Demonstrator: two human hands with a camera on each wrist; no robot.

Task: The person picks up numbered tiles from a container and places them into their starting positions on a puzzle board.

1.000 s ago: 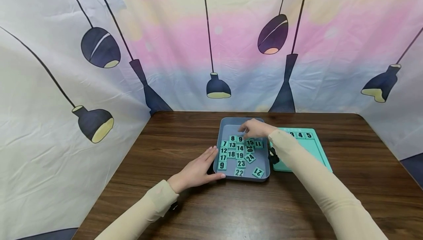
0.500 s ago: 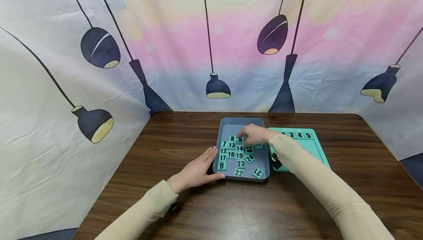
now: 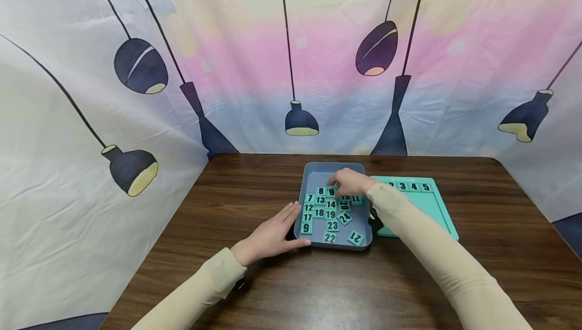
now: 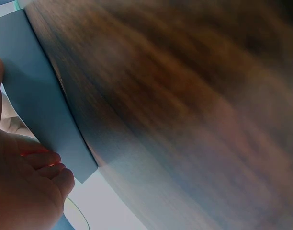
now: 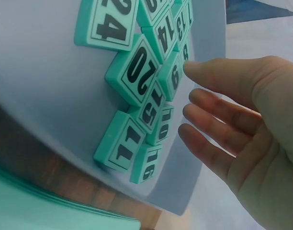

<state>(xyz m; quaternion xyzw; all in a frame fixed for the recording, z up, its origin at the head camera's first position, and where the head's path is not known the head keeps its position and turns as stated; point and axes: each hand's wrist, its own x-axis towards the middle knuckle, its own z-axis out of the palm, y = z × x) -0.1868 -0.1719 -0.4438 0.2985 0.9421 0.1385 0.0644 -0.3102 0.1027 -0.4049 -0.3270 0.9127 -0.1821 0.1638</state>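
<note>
A grey-blue tray point(image 3: 316, 171) holds several mint-green number tiles, many in rough rows. My left hand point(image 3: 268, 235) rests against the tray's left side, its fingers extended and the thumb at the near corner. The left wrist view shows that hand beside the tray's outer wall point(image 4: 41, 91). Over the far part of the tray is my right hand point(image 3: 351, 182), fingers loosely bent. Its thumb tip is close to the 9 tile point(image 5: 171, 79) and the 8 tile point(image 5: 185, 51); contact is unclear. No tile shows between its thumb and fingers. Near it lie the 15 point(image 5: 150, 108) and 10 point(image 5: 162, 125) tiles.
A mint-green board point(image 3: 427, 206) with a few number tiles along its top row, including a 5 tile point(image 3: 426, 187), lies right of the tray, partly behind my right forearm. Both are on a dark wooden table point(image 3: 254, 183), with a printed cloth point(image 3: 254, 67) hanging behind.
My right hand has shifted slightly nearer over the tiles, covering the 15 and 11 tiles, then moved back a little so they partly show. My left hand has stayed in place.
</note>
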